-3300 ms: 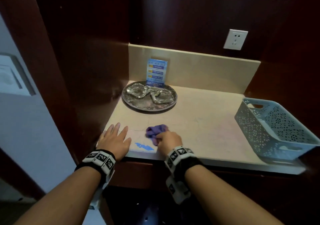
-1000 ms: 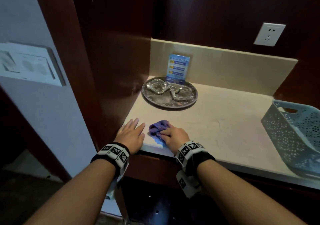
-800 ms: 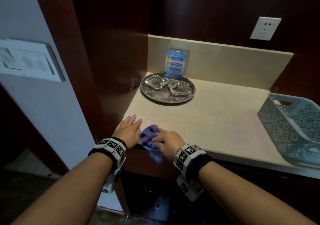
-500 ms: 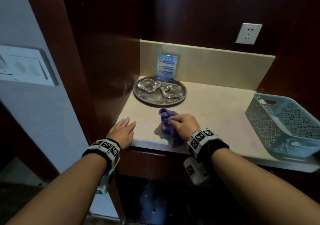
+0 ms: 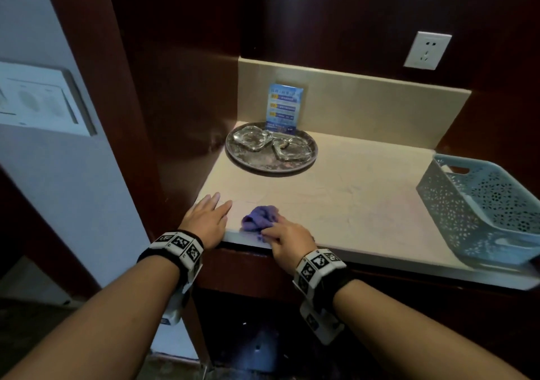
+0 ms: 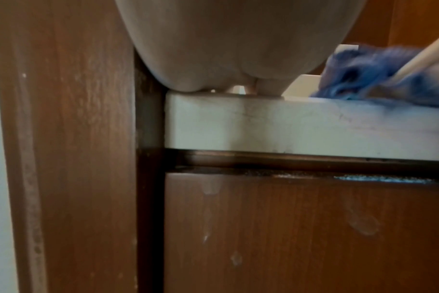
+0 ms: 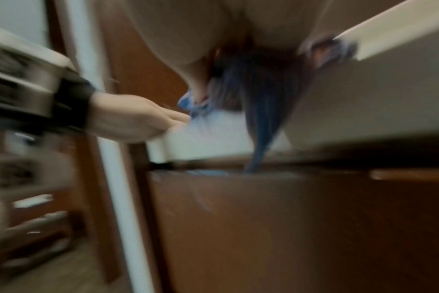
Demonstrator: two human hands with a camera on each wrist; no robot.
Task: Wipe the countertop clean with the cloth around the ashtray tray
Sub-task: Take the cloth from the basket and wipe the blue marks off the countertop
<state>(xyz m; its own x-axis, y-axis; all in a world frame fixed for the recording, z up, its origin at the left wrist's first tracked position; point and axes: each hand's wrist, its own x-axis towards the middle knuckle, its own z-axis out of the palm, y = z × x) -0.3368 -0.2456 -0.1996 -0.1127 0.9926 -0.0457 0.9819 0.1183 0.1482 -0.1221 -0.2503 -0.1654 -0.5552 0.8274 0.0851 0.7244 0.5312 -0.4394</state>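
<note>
A crumpled purple cloth (image 5: 261,218) lies at the front edge of the beige countertop (image 5: 350,201), and my right hand (image 5: 285,240) grips it with curled fingers. In the right wrist view a tail of the cloth (image 7: 261,126) hangs over the counter's edge. Flat on the front left corner rests my left hand (image 5: 209,217), fingers straight, just left of the cloth (image 6: 359,71). At the back left stands the round metal tray (image 5: 248,164) with two glass ashtrays (image 5: 252,139).
A blue card (image 5: 284,107) leans on the backsplash behind the tray. A pale blue perforated basket (image 5: 482,210) sits at the counter's right end. Dark wood panels close the left side and back, with a white socket (image 5: 427,50) on the back wall.
Half a second ago my right hand held the cloth further back, nearer the tray. It has since pulled the cloth to the front edge, close to my left hand, which stays put.
</note>
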